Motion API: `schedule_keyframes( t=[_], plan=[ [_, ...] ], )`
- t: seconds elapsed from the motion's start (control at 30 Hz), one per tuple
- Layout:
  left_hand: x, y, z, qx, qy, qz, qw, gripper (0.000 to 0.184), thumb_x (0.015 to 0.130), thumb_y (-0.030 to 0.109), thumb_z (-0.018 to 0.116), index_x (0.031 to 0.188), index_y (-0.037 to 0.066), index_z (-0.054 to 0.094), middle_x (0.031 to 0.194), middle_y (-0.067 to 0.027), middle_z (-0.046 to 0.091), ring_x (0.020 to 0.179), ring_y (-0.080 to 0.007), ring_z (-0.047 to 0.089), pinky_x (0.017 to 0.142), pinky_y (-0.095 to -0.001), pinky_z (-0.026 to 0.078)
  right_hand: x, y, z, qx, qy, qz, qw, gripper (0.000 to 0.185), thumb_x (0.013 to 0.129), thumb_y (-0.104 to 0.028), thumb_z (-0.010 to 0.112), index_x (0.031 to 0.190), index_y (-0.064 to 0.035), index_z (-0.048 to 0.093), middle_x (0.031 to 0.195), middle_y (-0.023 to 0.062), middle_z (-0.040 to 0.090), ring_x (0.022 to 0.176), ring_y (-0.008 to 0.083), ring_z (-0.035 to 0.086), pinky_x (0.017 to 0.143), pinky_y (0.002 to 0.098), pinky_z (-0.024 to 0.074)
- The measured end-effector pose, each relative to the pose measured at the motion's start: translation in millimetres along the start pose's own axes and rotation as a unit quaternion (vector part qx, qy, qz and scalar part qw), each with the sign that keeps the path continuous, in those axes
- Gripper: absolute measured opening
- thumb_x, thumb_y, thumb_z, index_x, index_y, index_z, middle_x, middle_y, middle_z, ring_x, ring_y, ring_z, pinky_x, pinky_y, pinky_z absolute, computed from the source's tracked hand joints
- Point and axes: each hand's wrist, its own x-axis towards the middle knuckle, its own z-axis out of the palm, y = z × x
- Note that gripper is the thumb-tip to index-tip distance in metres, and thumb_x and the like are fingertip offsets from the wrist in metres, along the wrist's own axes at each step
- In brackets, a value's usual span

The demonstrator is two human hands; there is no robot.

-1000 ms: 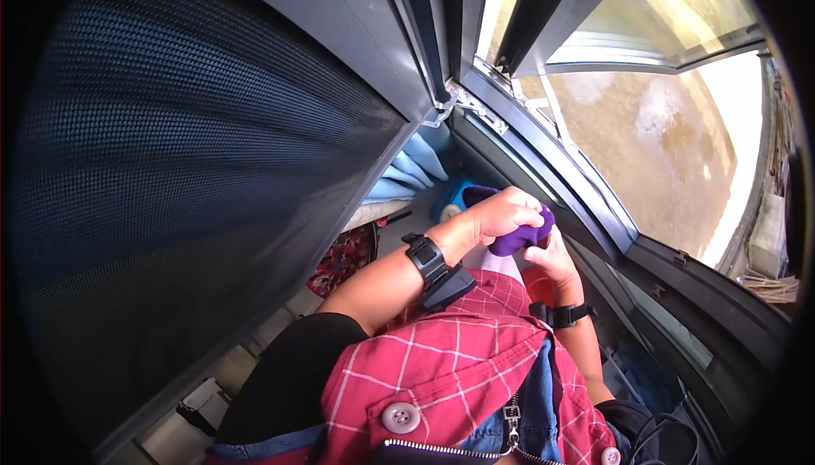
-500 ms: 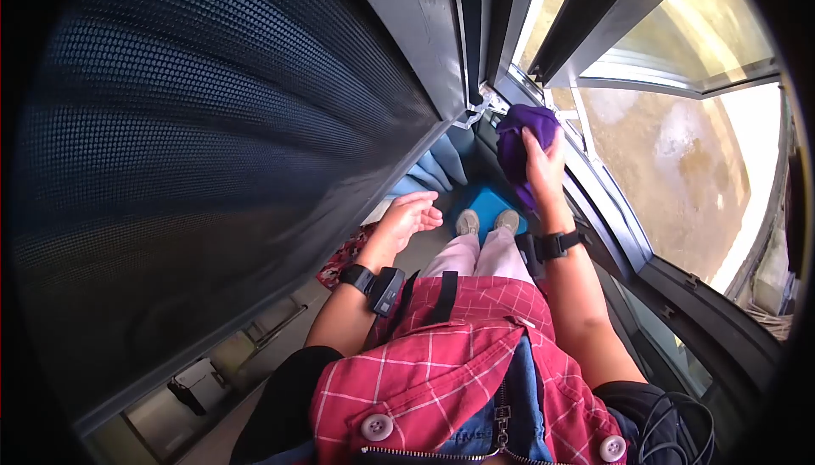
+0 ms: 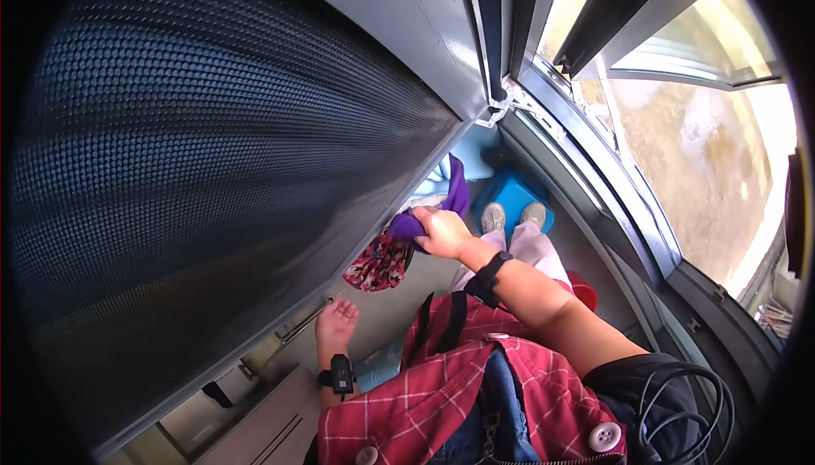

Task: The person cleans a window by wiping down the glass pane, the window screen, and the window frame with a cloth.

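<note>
My right hand [image 3: 443,232] is closed around a purple cloth [image 3: 457,186], which hangs in folds at the edge of a large dark mesh screen [image 3: 229,142]. Close beside that cloth are a red floral fabric [image 3: 378,263] and some light blue fabric [image 3: 437,178]. Lower and to the left, my left hand [image 3: 338,321] is held up with its fingers apart and nothing in it, near the screen's lower edge. Both wrists wear black bands.
My feet stand on a blue stool [image 3: 509,186]. To the right runs a dark metal window frame [image 3: 624,210] with an open glass pane [image 3: 696,45] beyond it. A red object [image 3: 583,291] is partly hidden beside my leg.
My right hand has carried the purple cloth from the window frame leftward and down to the screen's edge. My left hand has moved down and left. The view has shifted.
</note>
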Motion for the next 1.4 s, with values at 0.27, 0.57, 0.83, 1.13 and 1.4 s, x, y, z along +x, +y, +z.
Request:
schedule_keyframes(
  t=[0.27, 0.57, 0.83, 1.13, 1.4],
  plan=[
    [-19, 73, -49, -0.266, 0.218, 0.334, 0.878, 0.037, 0.089, 0.035, 0.052, 0.112, 0.006, 0.054, 0.107, -0.0072, 0.058, 0.106, -0.0257, 0.054, 0.092, -0.0416, 0.044, -79, 17, -176, 0.286, 0.294, 0.186, 0.893, 0.032, 0.079, -0.013, 0.065, 0.106, 0.0025, 0.059, 0.092, 0.0089, 0.065, 0.079, 0.0167, 0.061, 0.073, 0.0287, 0.0496],
    [-29, 97, 3, -0.295, 0.082, 0.451, 0.838, 0.048, 0.087, 0.043, 0.047, 0.118, 0.007, 0.056, 0.122, -0.0087, 0.056, 0.112, -0.0281, 0.051, 0.097, -0.0435, 0.041, -178, 164, -275, -0.055, 0.478, 0.351, 0.803, 0.065, 0.083, -0.049, 0.055, 0.120, 0.0042, 0.056, 0.114, 0.0170, 0.061, 0.103, 0.0252, 0.058, 0.094, 0.0341, 0.0420],
    [-40, 73, 28, -0.287, 0.035, 0.568, 0.771, 0.055, 0.085, 0.047, 0.045, 0.121, 0.008, 0.055, 0.124, -0.0106, 0.055, 0.114, -0.0310, 0.051, 0.098, -0.0454, 0.041, -194, 220, -279, 0.159, 0.397, 0.327, 0.843, 0.067, 0.091, -0.050, 0.044, 0.132, 0.0021, 0.046, 0.133, 0.0134, 0.048, 0.121, 0.0214, 0.044, 0.105, 0.0324, 0.0290],
    [-22, 70, 15, -0.254, 0.113, 0.572, 0.772, 0.053, 0.081, 0.050, 0.047, 0.114, 0.009, 0.059, 0.117, -0.0092, 0.057, 0.110, -0.0295, 0.052, 0.094, -0.0463, 0.043, -196, 216, -278, -0.038, 0.431, 0.342, 0.834, 0.060, 0.090, -0.046, 0.047, 0.119, 0.0052, 0.056, 0.122, 0.0222, 0.057, 0.114, 0.0260, 0.052, 0.100, 0.0343, 0.0344],
    [-13, 58, 35, -0.205, 0.074, 0.737, 0.640, 0.083, 0.080, 0.071, 0.045, 0.136, 0.010, 0.040, 0.139, -0.0096, 0.040, 0.127, -0.0302, 0.038, 0.107, -0.0476, 0.029, -209, 223, -299, -0.124, 0.382, 0.364, 0.841, 0.060, 0.090, -0.049, 0.044, 0.120, 0.0008, 0.057, 0.115, 0.0185, 0.061, 0.107, 0.0250, 0.057, 0.098, 0.0318, 0.0384]
  ],
)
